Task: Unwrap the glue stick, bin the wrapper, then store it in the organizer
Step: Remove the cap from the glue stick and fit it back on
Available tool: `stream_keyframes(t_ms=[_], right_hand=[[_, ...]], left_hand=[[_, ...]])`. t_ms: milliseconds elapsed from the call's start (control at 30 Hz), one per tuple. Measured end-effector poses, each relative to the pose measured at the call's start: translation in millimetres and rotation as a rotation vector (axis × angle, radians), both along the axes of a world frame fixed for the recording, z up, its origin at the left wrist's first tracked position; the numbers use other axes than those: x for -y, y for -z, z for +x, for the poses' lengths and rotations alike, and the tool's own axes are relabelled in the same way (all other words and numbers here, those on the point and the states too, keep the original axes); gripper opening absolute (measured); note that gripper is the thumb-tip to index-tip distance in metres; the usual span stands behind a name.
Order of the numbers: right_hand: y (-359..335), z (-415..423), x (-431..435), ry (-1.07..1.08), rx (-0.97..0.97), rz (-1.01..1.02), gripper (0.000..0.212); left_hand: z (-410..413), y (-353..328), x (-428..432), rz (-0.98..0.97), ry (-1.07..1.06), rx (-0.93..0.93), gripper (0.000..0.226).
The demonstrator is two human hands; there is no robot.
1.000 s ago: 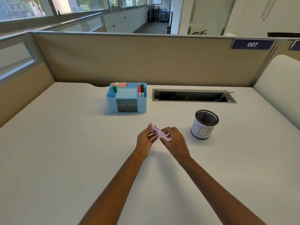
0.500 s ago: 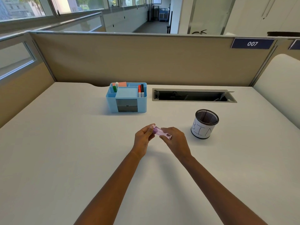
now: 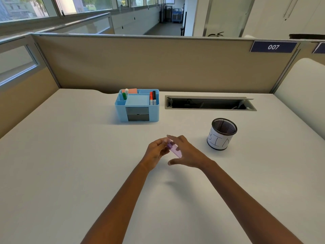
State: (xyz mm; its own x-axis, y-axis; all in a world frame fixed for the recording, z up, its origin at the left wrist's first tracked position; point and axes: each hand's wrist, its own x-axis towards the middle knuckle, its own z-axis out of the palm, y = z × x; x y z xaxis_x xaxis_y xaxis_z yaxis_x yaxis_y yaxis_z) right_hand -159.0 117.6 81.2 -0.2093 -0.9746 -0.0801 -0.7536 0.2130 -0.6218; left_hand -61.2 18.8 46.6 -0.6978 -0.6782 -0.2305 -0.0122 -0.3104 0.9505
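A small purple glue stick (image 3: pixel 173 149) in a clear wrapper is held above the middle of the white desk. My left hand (image 3: pixel 156 152) pinches its far end. My right hand (image 3: pixel 186 152) lies over its near end with fingers and thumb spread; whether it grips is hard to tell. The blue organizer (image 3: pixel 137 106) stands at the back, left of centre, with markers and notes in its top compartments. The black mesh cup marked BIN (image 3: pixel 222 133) stands to the right of my hands.
A recessed cable slot (image 3: pixel 210 103) with its lid open runs along the back of the desk (image 3: pixel 61 164). Tan partition walls close the back and left. A pale rounded chair back (image 3: pixel 306 95) rises at the right edge.
My right hand has opened from a pinch on the near end to a spread pose over the stick. The stick has tilted more toward me. Both hands stay in place.
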Motion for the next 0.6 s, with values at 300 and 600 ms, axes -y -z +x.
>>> stream_keyframes(t_ms=[300, 600], right_hand=[[-7.0, -11.0, 1.8, -0.188, -0.046, 0.157, 0.094], [-1.7, -9.5, 2.8, -0.16, -0.106, 0.078, 0.084]], left_hand=[[9.1, 3.7, 2.7, -0.035, 0.131, 0.0, 0.032], [5.2, 7.0, -0.7, -0.026, 0.14, 0.027, 0.034]])
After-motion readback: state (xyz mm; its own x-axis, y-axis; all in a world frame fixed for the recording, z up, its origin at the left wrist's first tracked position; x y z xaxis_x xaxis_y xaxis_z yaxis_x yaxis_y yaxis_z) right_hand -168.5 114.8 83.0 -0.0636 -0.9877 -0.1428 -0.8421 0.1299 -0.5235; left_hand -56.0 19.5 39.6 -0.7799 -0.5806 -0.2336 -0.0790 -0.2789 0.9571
